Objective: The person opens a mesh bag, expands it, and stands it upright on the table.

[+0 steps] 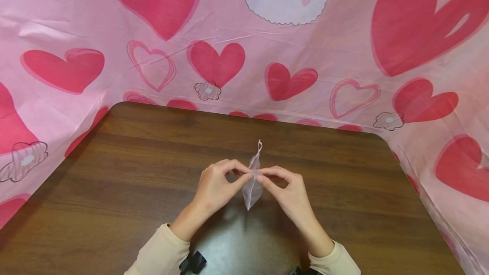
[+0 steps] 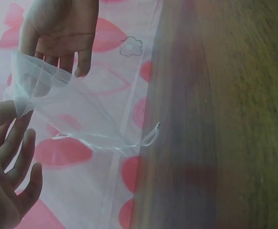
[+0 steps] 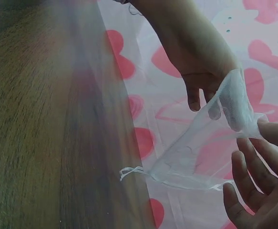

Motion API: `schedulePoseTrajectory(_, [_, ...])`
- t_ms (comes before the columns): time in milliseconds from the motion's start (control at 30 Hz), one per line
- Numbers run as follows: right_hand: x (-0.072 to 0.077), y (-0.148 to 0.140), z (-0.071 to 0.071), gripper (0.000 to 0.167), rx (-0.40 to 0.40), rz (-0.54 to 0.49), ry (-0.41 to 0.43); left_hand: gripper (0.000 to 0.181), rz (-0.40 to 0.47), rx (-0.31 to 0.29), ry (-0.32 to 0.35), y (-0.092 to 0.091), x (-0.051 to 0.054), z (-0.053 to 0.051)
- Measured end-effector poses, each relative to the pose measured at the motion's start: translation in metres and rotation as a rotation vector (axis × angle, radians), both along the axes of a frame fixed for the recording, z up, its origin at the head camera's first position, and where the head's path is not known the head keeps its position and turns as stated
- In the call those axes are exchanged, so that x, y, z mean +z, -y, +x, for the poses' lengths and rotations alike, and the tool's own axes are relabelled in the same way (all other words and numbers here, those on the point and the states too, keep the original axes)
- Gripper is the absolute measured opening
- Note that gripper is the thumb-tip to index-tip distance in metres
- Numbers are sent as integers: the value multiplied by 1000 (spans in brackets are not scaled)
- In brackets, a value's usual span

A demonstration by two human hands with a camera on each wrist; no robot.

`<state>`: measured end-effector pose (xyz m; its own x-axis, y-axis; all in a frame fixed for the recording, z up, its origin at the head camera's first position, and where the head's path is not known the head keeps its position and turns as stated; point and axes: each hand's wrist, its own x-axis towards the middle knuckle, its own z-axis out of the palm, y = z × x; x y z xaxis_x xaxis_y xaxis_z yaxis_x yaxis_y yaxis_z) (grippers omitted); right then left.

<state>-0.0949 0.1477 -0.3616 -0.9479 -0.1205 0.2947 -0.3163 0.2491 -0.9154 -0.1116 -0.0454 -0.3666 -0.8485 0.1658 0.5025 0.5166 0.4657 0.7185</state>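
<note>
A sheer white mesh drawstring pouch (image 1: 252,192) hangs above the table between my two hands. From the left, my left hand (image 1: 215,183) pinches its edge between thumb and forefinger. My right hand (image 1: 290,190) does the same from the right, its fingertips close beside the left ones. The drawstring loop (image 1: 259,145) points away toward the back of the table. Both wrist views show the pouch (image 2: 86,114) spread into a see-through triangle, with the cord (image 3: 132,171) at its narrow end. Nothing is visible inside the mesh.
A dark brown wooden table (image 1: 126,173) lies beneath the hands. Behind it and at its sides hangs a pink cloth (image 1: 344,50) printed with red hearts. A black object (image 1: 193,262) sits by the left sleeve cuff.
</note>
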Motion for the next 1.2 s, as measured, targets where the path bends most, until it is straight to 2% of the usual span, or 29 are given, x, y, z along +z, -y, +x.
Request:
schedulePoseTrajectory(200, [0, 1, 0, 6, 1, -21, -45, 12, 8, -6, 4, 0, -1, -1])
schedulePoseTrajectory(567, [1, -1, -1, 7, -101, -1, -37, 12, -18, -2, -47, 1, -1, -2])
schedulePoseTrajectory(733, [1, -1, -2, 8, -132, 26, -45, 18, -27, -29, -76, 2, -1, -1])
schedulePoseTrajectory(833, [2, -1, -1, 8, -118, 40, -44, 24, -45, -44, -90, 2, 0, -1])
schedulePoseTrajectory(967, [2, 0, -1, 7, -75, 51, -43, 27, -67, -34, -115, 1, -1, -2])
schedulePoseTrajectory(1200, [1, 0, 0, 11, -11, 77, -120, 18, -67, 12, -145, 2, -2, -4])
